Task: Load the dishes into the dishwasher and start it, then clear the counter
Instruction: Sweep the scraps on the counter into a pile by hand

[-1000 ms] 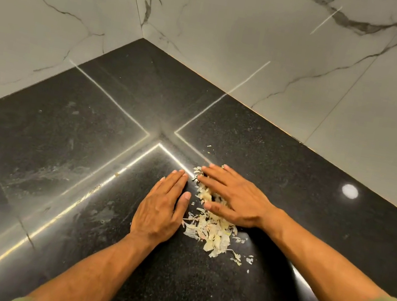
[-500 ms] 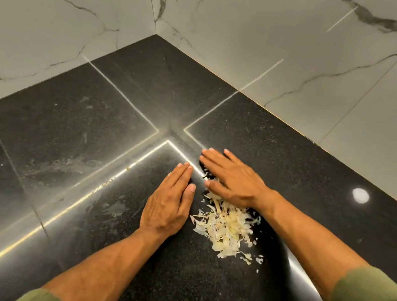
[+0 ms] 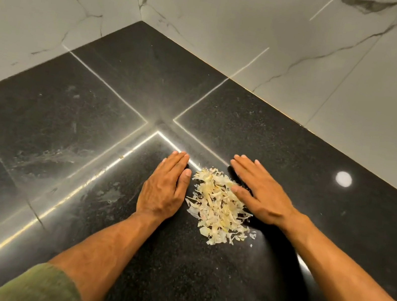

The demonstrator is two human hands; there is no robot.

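A pile of pale, papery peel scraps [image 3: 219, 205] lies on the black stone counter [image 3: 196, 277]. My left hand [image 3: 164, 189] rests flat on the counter just left of the pile, fingers together, its thumb side close to the scraps. My right hand [image 3: 262, 190] lies flat on the pile's right side, fingers pointing to the upper left, thumb touching the scraps. Neither hand holds anything. No dishes or dishwasher are in view.
White marble-look walls [image 3: 240, 25] meet in a corner behind the counter. Smears and dried marks [image 3: 58, 155] show on the counter to the left. A round light reflection [image 3: 343, 179] sits at the right. A few loose flakes [image 3: 252, 235] lie just beyond the pile.
My right hand has moved off the far end of the pile to its right side. The scraps are now gathered in a tighter heap between both hands. The left hand has barely moved.
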